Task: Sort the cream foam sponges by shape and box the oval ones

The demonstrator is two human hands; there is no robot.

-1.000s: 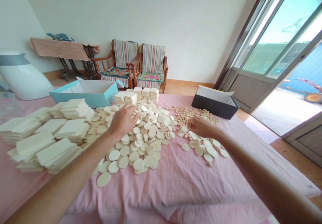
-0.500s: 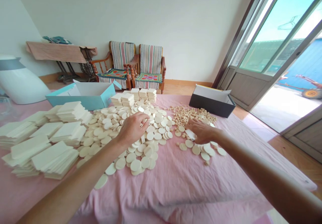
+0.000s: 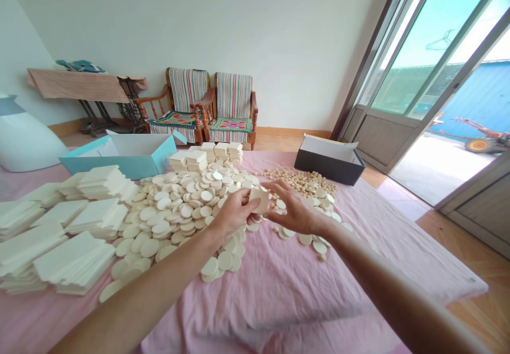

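- Our left hand (image 3: 234,210), earlier over the discs (image 3: 187,212), now pinches a square tile (image 3: 258,201) between thumb and fingers.
- Our right hand (image 3: 294,209), earlier by the beads (image 3: 308,180), has come half-open just beside the tile; we cannot tell whether they touch.
- Pink cloth (image 3: 303,290) covers our table.
- Beyond, two chairs (image 3: 234,96) face us.

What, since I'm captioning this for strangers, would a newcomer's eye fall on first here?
Probably the great heap of pale round discs spread across the middle of the pink cloth, flanked on the left by stacks of flat pale pieces. At the heap's right edge, the left hand holds a small squarish piece, with the right hand open beside it. Beyond the table, two striped chairs stand out against the plain wall.
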